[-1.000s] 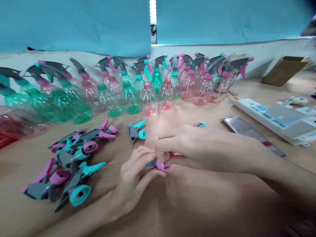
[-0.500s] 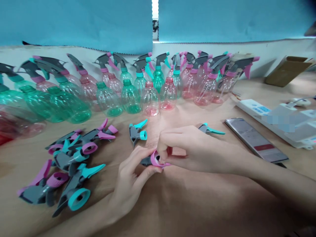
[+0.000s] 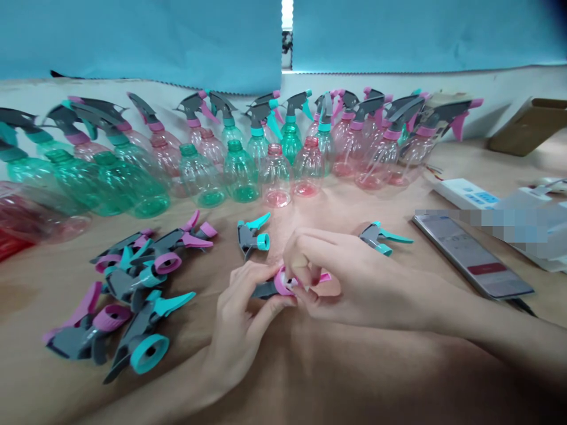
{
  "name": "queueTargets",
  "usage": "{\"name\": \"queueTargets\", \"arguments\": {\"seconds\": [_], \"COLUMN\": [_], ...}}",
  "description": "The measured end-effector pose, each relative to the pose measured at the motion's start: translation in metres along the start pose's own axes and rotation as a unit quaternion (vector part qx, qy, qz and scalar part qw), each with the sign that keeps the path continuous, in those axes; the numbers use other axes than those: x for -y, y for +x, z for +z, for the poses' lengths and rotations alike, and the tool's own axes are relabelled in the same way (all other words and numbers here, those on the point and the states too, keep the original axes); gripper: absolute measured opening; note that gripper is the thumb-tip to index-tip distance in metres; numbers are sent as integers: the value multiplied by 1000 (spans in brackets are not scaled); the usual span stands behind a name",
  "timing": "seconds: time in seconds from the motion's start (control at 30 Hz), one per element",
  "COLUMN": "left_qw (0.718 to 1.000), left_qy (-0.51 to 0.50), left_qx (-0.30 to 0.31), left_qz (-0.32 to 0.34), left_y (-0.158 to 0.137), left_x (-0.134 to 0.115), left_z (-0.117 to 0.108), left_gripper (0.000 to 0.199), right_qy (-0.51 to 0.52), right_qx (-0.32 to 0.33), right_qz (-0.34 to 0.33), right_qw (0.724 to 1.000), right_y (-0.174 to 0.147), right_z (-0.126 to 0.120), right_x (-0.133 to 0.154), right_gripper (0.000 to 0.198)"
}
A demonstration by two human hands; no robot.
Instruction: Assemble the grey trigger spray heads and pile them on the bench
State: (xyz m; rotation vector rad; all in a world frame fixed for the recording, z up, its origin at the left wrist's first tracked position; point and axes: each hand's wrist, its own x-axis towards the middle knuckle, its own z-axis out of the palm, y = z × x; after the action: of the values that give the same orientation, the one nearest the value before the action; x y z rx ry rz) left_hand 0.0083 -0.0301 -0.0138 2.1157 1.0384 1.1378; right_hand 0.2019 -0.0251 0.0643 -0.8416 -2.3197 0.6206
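My left hand pinches a grey and pink trigger spray head between thumb and fingers, its pink collar facing up toward me. Over that collar, my right hand is curled, with thumb and fingertips pressed together at the opening. Something whitish shows inside the collar; whether the right fingertips grip a small part is hidden. A grey and teal spray head lies just beyond my left hand. Behind my right hand rests another teal-trimmed spray head. Several loose pink and teal spray heads are heaped to the left.
Open-necked green bottles and pink bottles stand across the table, with capped spray bottles behind them by the wall. To the right lie a phone, a white power strip and a brown box.
My right fingertips have shifted slightly at the pink collar, and more of the pink trigger shows beside them. The whole view has shifted a little; my left hand keeps its hold.
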Motion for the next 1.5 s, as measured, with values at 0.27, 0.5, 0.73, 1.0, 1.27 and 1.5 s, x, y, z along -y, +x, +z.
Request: {"name": "queueTargets", "arguments": {"seconds": [0.27,0.5,0.73,1.0,1.27,1.5], "left_qw": [997,995,996,1000,999,1000], "left_qy": [27,46,53,-15,-48,-30], "left_qx": [-20,-8,-9,-4,2,-3], "left_qz": [69,87,76,18,-13,4], "left_y": [4,3,4,3,2,4], "left_x": [-5,-8,-11,-8,-8,-9], "left_z": [-2,-1,-2,3,2,1], "left_gripper": [17,10,16,24,28,27], "right_qy": [-142,-266,-286,65,218,113], "right_qx": [-48,-105,-132,-68,-16,-50], "right_qz": [55,23,24,173,185,142], "right_qw": [987,958,949,980,958,982], "right_y": [-4,-10,-10,-7,-1,1], "right_z": [8,22,27,-18,-13,-19], "right_x": [12,32,28,17,-5,-4], "right_gripper": [10,14,19,14,19,10]}}
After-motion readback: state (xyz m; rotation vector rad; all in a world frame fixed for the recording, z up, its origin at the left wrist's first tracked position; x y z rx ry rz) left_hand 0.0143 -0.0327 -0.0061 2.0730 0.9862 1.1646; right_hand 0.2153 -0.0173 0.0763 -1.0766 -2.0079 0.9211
